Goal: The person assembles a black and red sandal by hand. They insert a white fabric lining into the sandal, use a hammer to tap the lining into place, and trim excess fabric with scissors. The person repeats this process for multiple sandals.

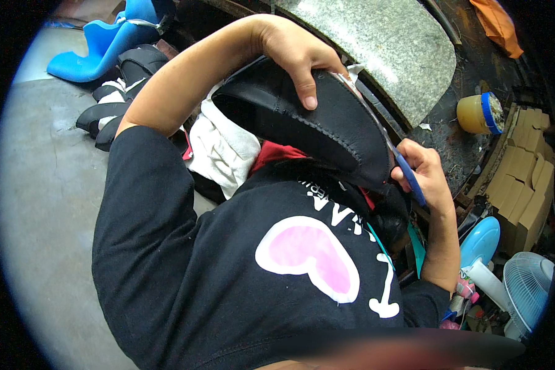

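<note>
Head view: left hand [293, 52] grips black stitched piece [277, 114], thumb on top; piece held before black shirt [228, 265], between both hands. Right hand [427, 169] clasps blue-handled tool [410, 177] at piece's edge. Shirt bears white lettering [385, 296], pink heart [302, 246] outlined white.

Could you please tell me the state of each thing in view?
Left hand: closed on the black stitched piece.
Black stitched piece: held, curved.
Right hand: closed on the blue-handled tool.
Blue-handled tool: held at the piece's edge.
White cloth: crumpled.
Speckled slab: lying flat.
Electric fan: running or off, cannot tell.
</note>
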Demonstrator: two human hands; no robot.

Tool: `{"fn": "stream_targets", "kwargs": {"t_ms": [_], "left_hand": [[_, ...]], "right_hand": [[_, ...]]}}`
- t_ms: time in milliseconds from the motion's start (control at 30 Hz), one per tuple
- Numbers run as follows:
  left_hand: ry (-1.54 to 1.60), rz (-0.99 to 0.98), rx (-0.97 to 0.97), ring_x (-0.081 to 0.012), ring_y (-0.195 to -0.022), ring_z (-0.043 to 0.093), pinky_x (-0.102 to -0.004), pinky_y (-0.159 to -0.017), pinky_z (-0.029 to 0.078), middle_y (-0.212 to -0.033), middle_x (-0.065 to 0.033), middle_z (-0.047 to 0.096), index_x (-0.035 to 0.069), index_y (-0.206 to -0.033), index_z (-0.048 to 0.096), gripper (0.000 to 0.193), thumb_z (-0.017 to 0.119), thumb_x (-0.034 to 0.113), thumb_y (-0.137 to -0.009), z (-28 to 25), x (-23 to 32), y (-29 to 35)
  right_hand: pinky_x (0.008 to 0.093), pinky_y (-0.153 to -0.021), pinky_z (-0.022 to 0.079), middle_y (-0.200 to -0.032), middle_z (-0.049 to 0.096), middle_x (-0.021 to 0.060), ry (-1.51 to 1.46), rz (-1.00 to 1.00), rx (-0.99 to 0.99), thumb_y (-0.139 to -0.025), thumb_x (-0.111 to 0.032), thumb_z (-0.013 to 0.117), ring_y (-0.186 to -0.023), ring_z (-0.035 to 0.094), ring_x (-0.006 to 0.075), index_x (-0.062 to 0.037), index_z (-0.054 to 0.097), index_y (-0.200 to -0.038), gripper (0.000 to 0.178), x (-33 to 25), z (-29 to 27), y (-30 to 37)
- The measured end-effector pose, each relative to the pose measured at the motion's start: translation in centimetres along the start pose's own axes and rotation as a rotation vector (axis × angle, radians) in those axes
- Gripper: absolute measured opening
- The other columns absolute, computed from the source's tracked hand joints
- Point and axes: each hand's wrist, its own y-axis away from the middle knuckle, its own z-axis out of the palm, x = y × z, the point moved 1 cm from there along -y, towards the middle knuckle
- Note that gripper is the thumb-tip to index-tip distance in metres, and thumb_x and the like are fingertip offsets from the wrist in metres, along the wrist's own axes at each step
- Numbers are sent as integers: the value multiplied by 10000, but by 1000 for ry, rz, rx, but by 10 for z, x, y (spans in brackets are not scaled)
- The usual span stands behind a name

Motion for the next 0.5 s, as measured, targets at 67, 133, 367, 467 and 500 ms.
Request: {"fn": "stream_targets", "kwargs": {"t_ms": [67, 133, 367, 467, 500], "left_hand": [[33, -14, -20, -209, -1036, 667, -297, -955, 519, -1186, -185, 698, -114, -1377, 525, 783, 864, 228, -759, 1, 3, 2], [30, 61, -7, -218, -1150, 618, -311, -1052, 452, -1294, -194, 652, -107, -1430, 485, 832, 860, 230, -769, 1, 13, 7], [566, 450, 697, -187, -926, 728, -288, -815, 605, -1109, -147, 705, -35, -1344, 572, 572, 753, 265, -891, -25, 44, 22], [968, 521, 871, -159, -912, 737, -296, -791, 645, -1118, -126, 703, -15, -1333, 541, 387, 627, 169, -1005, -39, 25, -10], [939, 620, 847, -165, -918, 738, -300, -803, 646, -1119, -130, 701, -17, -1335, 538, 387, 629, 160, -1003, -42, 22, -17]], "right_hand": [[205, -497, 343, -678, 515, -55, -97, -27, 9, -872, -199, 814, -575, 490, 19, -34, 583, -873, 284, 4, 2, 4], [206, -482, 349, -674, 525, -44, -274, -122, 90, -900, -214, 787, -548, 517, 36, -39, 577, -894, 274, 8, -4, 6], [179, -539, 388, -712, 582, -41, -71, -141, 743, -943, -182, 745, -595, 541, 29, -48, 612, -927, 189, 25, -59, 20], [178, -558, 399, -723, 603, -48, -43, -130, 848, -927, -136, 753, -614, 540, 21, -42, 637, -939, 150, 37, -65, 34], [181, -557, 396, -716, 600, -49, -31, -109, 871, -925, -137, 756, -612, 534, 20, -41, 638, -937, 152, 41, -66, 39]]}}
